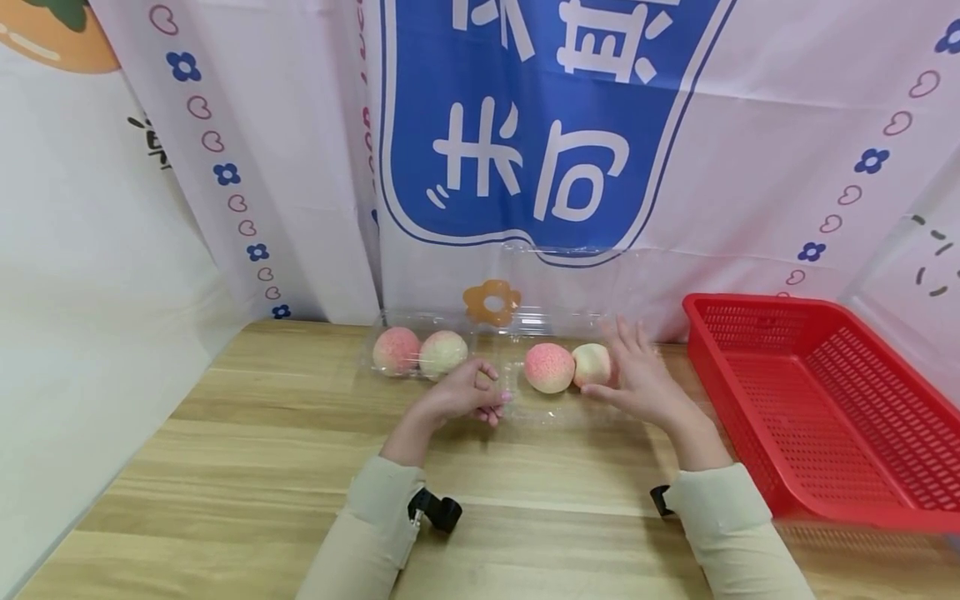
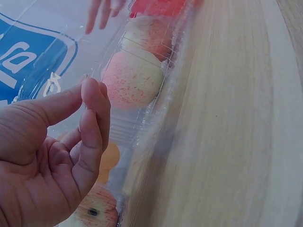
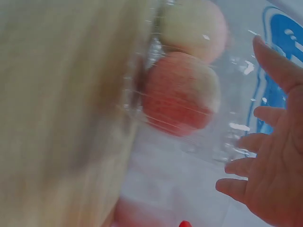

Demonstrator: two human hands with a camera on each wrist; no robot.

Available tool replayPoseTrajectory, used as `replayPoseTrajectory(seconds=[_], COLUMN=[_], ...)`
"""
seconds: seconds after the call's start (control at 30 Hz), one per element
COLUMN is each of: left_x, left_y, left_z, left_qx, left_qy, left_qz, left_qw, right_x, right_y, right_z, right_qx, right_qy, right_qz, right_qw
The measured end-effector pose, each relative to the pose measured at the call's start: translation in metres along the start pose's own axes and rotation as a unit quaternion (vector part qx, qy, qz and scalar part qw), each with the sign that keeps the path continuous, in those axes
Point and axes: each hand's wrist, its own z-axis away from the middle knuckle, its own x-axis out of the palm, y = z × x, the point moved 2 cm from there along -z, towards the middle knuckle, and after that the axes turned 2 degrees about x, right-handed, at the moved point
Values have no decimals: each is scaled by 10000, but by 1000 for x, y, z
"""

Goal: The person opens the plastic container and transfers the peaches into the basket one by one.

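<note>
My left hand (image 1: 468, 392) is at the left front corner of an open clear plastic clamshell box (image 1: 525, 408). In the left wrist view its thumb and index fingertips meet, pinching what looks like the box's thin edge. Inside lie two pink-and-cream peaches, one pinker peach (image 1: 549, 368) and one paler peach (image 1: 591, 365), side by side. Next to the paler peach, at the box's right side, my right hand (image 1: 641, 375) has its fingers spread and holds nothing. The right wrist view shows the gap between that hand (image 3: 279, 156) and the nearer peach (image 3: 180, 94).
Left of the open box stands another clear box (image 1: 423, 321) with two peaches (image 1: 396, 350) inside. A red plastic basket (image 1: 780, 492) is at the right. Behind the wooden table (image 1: 247, 467) hangs a printed white cloth (image 1: 300, 125); the raised clear lid leans near it.
</note>
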Motion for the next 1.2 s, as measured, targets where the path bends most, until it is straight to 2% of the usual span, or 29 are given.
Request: replayPoseTrajectory(seconds=[0.1,0.2,0.53,0.83,1.2], left_x=[0,0,0,0,0], left_y=[1,1,1,1,0], left_z=[1,1,2,1,1], left_qx=[16,20,5,-18,37], left_qy=[-5,13,20,-2,-23], left_qz=[-52,-104,-78,-83,-48], left_qw=[10000,9999,10000,10000,10000], right_x=[5,8,14,19,22], right_y=[1,3,3,3,2], right_z=[-2,-4,-10,-14,-19], right_qx=[-35,-12,-188,-513,-570], right_qy=[-61,-133,-296,-350,-403], right_qz=[314,410,363,239,178], right_qw=[9995,9991,9987,9978,9974])
